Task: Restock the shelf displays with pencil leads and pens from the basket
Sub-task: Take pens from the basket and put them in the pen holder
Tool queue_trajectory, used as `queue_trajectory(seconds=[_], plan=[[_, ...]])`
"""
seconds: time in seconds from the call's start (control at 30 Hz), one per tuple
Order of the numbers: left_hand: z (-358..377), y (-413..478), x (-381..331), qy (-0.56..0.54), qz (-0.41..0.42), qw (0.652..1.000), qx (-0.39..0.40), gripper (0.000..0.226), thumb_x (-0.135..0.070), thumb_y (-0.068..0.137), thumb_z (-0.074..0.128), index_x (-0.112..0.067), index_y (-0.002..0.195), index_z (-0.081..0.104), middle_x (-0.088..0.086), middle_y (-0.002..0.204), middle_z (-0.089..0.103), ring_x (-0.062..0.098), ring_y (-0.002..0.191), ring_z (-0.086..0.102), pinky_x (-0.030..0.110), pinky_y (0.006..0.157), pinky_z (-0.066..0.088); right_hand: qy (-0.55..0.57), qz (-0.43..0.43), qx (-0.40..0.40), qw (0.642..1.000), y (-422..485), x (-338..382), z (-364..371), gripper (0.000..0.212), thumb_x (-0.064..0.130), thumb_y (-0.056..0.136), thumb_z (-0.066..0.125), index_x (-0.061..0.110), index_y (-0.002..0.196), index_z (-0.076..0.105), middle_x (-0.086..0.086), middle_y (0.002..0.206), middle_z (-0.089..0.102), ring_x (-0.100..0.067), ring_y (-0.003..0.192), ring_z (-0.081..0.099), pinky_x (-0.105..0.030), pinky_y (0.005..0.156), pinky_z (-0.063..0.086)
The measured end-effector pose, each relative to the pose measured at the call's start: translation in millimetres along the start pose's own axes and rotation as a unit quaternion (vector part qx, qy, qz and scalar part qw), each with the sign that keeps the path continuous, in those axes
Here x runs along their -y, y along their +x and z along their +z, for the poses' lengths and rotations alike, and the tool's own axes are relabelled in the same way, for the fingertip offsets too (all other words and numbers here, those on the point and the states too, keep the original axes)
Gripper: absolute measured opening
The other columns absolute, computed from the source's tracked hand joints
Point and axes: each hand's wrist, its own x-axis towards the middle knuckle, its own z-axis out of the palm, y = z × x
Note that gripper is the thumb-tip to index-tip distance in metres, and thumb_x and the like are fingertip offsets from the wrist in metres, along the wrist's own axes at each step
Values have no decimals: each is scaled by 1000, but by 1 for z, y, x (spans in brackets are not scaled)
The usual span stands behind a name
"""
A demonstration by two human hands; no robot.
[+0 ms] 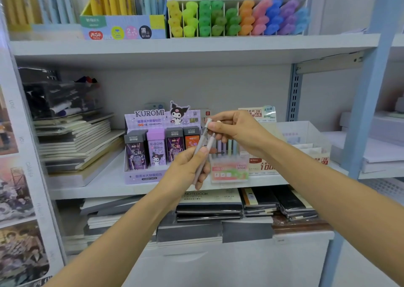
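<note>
In the centre of the frame, the left hand [185,170] is gripping two slim pens together, its fingers curling tightly round the lower barrels and its thumb [202,151] pressing against them from the front. Just above and to the right, the right hand [238,131] is pinching the top of the grey pen [204,133] between thumb and forefinger, while its other fingers are folding loosely toward the palm. The pink pen [201,168] is lying touching the grey one, its top sitting a little lower.

Both pens are standing steeply, with their long axes running from lower left to upper right and their capped tops pointing up toward the right hand. Their lower ends are sticking out below the left fist.

The pens are hovering in front of the middle shelf [105,188], between the purple Kuromi lead display [150,120] on the left and the pastel Fruit Soda box [229,170] just behind them on the right.
</note>
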Motion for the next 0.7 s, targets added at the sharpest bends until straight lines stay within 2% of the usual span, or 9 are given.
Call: queue_trajectory(seconds=[0.07,0.13,0.23,0.3,0.4,0.47,0.6,0.7], plan=[[2,-1,-4,14,20,999,-38,29,-30,99,51,-10,119,59,2,79,71,12,68,67,19,59,53,1,-2,0,1000,-2,4,-1,15,9,87,69,5,101,72,-4,76,73,-7,59,61,-15,56,51],[3,0,-6,32,50,995,-81,22,-27,95,59,-15,114,61,4,91,75,11,82,71,13,63,51,-6,-2,0,1000,-5,8,-2,16,8,86,69,3,101,71,-6,74,72,-7,58,61,-15,54,51],[5,4,-8,54,80,988,-124,11,-19,92,64,-16,97,73,3,87,75,5,76,68,12,62,51,-30,-5,5,1000,-8,14,-4,18,8,86,69,3,103,70,-4,72,72,-7,58,61,-15,54,51],[4,6,-9,30,66,988,-136,10,-19,90,66,-19,92,76,2,87,75,5,74,65,15,65,53,-43,-22,6,999,-9,19,-9,22,7,88,67,3,110,68,-7,76,73,-9,60,63,-16,57,52],[0,8,-9,-13,42,990,-136,11,-17,89,67,-17,93,76,1,86,76,7,72,67,16,63,53,-40,-50,-18,998,-7,28,-27,27,5,91,61,1,118,62,-14,88,74,-13,66,65,-19,63,55],[-3,10,-8,-18,38,990,-138,11,-16,89,66,-16,94,76,1,82,75,7,67,66,15,59,52,-55,-65,-50,995,-4,35,-45,24,5,93,58,1,116,62,-14,92,73,-13,70,66,-20,68,57],[-6,16,-6,-14,34,990,-138,12,-17,89,66,-14,96,75,-5,71,72,5,62,64,14,59,51,-126,-81,-101,983,7,32,-73,17,8,95,57,3,110,64,-12,93,73,-17,78,67,-22,71,57],[-8,20,-4,-12,33,990,-134,12,-15,90,65,-12,98,74,-8,71,72,4,63,65,16,61,53,-198,-64,-94,974,16,15,-73,16,8,96,56,2,109,64,-10,91,74,-13,77,67,-25,73,57]])
